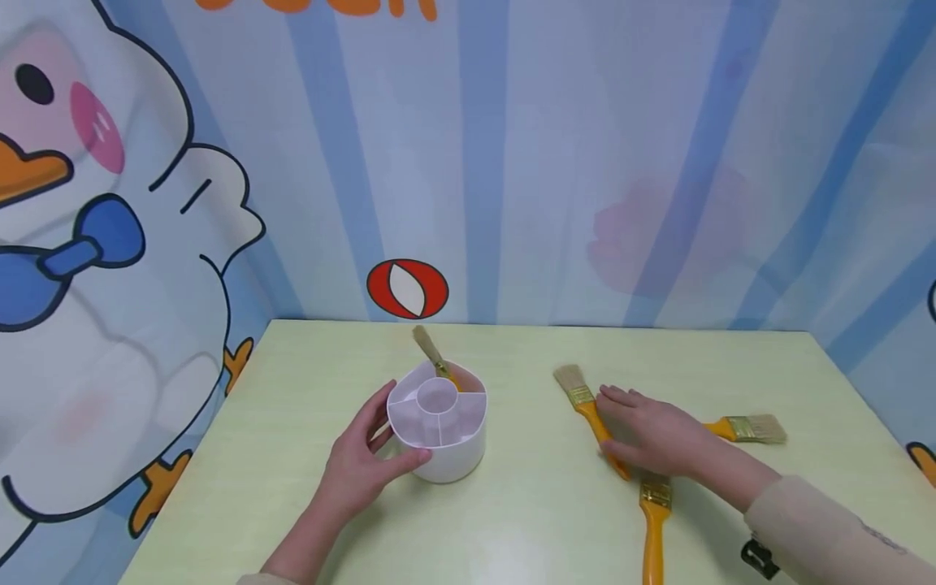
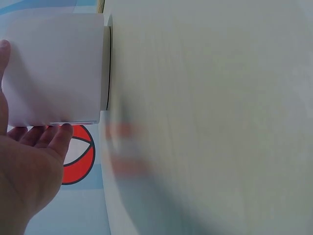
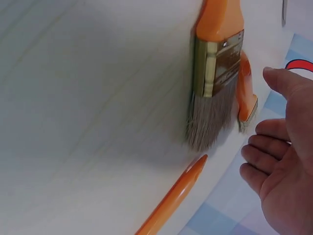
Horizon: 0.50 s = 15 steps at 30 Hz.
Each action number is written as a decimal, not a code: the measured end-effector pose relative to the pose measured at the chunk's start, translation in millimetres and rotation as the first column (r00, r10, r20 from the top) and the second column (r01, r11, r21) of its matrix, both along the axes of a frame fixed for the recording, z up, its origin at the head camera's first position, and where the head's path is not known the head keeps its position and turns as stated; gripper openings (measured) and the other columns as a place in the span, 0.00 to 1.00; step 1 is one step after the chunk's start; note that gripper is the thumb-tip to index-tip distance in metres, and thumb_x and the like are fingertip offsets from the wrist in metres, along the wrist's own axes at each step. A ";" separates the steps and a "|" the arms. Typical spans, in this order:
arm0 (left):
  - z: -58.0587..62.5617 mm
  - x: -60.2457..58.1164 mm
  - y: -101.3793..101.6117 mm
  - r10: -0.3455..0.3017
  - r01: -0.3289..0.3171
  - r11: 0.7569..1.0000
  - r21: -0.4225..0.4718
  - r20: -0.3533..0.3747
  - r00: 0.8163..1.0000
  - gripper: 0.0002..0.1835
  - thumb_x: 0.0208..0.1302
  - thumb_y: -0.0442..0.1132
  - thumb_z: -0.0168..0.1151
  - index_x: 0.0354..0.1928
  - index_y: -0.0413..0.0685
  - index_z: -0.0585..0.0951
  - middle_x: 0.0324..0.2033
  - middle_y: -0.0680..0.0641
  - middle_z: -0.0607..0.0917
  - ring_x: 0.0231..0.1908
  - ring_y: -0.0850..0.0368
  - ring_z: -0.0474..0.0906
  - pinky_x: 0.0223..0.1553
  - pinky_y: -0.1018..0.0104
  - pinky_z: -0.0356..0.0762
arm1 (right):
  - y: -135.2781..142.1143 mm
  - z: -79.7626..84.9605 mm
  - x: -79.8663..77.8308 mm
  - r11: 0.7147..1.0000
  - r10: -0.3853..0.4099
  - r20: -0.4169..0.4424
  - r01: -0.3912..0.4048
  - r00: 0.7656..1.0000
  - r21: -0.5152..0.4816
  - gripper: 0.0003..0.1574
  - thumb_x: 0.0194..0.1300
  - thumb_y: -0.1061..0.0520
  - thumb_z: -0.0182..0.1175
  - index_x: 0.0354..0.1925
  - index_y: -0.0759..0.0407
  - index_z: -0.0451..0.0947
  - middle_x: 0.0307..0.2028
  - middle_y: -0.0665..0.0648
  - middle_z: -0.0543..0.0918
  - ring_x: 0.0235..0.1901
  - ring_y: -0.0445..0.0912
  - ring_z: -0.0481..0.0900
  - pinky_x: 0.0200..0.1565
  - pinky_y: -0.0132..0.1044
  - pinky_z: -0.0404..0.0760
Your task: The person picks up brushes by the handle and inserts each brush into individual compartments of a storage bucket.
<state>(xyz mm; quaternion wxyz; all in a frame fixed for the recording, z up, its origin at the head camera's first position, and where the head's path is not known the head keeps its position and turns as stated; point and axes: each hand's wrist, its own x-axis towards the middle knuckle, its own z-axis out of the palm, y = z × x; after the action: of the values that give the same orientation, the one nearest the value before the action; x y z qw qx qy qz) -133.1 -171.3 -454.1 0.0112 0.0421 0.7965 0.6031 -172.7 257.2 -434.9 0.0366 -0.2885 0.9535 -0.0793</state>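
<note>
The person's left hand is holding a white compartmented holder, its fingers curling along the left side and its thumb pressing at the front. The right hand is hovering with its fingers loosely extended and holding nothing. Just left of those fingers a slanting brush is lying with its bristles pointing away from the person; whether the fingers are touching it, one cannot tell. A front brush is lying below the right palm, its handle running toward the person, and a side brush is lying to the right, partly behind the wrist. An upright brush is leaning in the rear compartment, right of and beyond the left fingers.

The likeliest slip is the right palm or wrist nudging the front or side brush, since both are lying so close under it. If the left fingers were tilting the holder, the leaning brush could be tipping out.

The pale counter is looking smooth and catching glare between the hands. Beyond both sets of fingers a blue striped backdrop is hanging, showing a cartoon duck to the left.
</note>
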 end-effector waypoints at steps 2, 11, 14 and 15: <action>0.4 0.1 -1.2 0.002 -0.002 1.000 0.002 -0.003 1.000 0.58 0.54 0.43 0.87 0.83 0.56 0.62 0.78 0.48 0.69 0.78 0.44 0.65 0.73 0.53 0.72 | -1.8 -0.6 1.6 1.000 -0.021 -0.019 0.021 1.000 0.003 0.42 0.73 0.42 0.69 0.72 0.68 0.74 0.73 0.69 0.74 0.67 0.70 0.76 0.64 0.64 0.82; 0.5 0.1 -2.2 -0.005 0.005 1.000 0.016 -0.010 1.000 0.57 0.55 0.42 0.86 0.83 0.56 0.62 0.78 0.48 0.69 0.78 0.45 0.65 0.73 0.54 0.72 | -6.2 -9.5 3.1 0.999 -0.032 -0.073 0.033 0.997 0.018 0.39 0.73 0.43 0.69 0.69 0.68 0.78 0.69 0.70 0.78 0.63 0.72 0.80 0.61 0.64 0.84; -0.2 0.4 -2.0 -0.006 0.006 1.000 0.017 -0.007 1.000 0.57 0.55 0.43 0.86 0.83 0.57 0.62 0.79 0.49 0.69 0.78 0.45 0.65 0.74 0.53 0.72 | -7.1 -11.4 1.7 0.999 -0.037 -0.066 0.038 0.997 0.017 0.40 0.73 0.43 0.69 0.70 0.68 0.76 0.70 0.69 0.78 0.64 0.71 0.79 0.62 0.64 0.83; -0.3 0.4 -1.9 -0.008 0.008 1.000 0.018 -0.008 1.000 0.58 0.55 0.43 0.87 0.83 0.57 0.62 0.79 0.49 0.69 0.78 0.45 0.65 0.74 0.53 0.72 | -7.4 -11.6 1.3 0.999 -0.038 -0.063 0.039 0.997 0.019 0.40 0.73 0.43 0.69 0.71 0.68 0.76 0.70 0.69 0.77 0.65 0.70 0.78 0.62 0.64 0.82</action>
<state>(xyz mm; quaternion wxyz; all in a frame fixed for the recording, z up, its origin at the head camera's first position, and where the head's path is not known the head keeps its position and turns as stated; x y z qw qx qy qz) -132.7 -173.2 -454.4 0.0101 0.0477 0.7909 0.6100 -171.4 249.8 -446.5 0.0079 -0.2720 0.9603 -0.0613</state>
